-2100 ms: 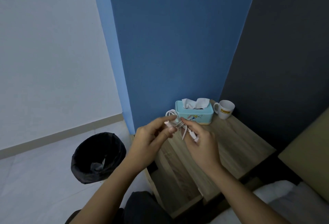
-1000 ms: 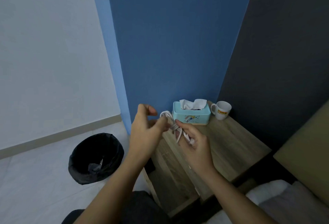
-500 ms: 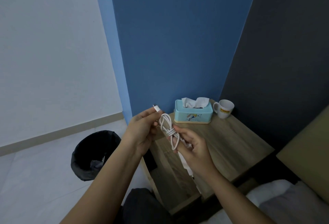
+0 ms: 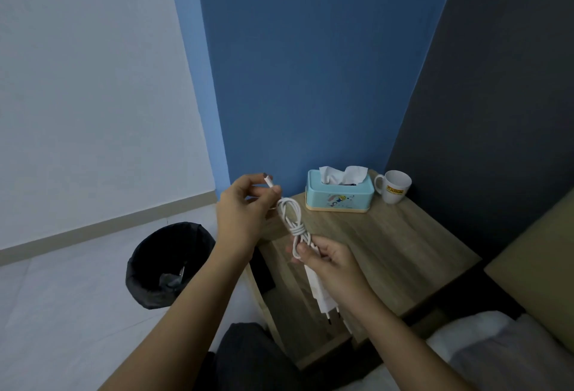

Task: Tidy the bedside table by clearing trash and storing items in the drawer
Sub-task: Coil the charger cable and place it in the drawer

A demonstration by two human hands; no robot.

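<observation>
We hold the white charger cable (image 4: 293, 223) above the desk's (image 4: 388, 251) front left corner, coiled and wrapped at its middle. Our left hand (image 4: 240, 217) pinches the loose connector end; our right hand (image 4: 326, 262) has its grip closed on the bundle, the plug adapter (image 4: 320, 294) hanging below. We judge bundling nearly done; storing it in the drawer remains. The tissue box (image 4: 338, 193) and mug (image 4: 394, 187) sit along the back edge, the trash bin (image 4: 167, 263) on the floor.

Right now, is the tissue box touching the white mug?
Apart. The head view shows a strip of bare tabletop and wall between the tissue box and the white mug, handle included.
</observation>
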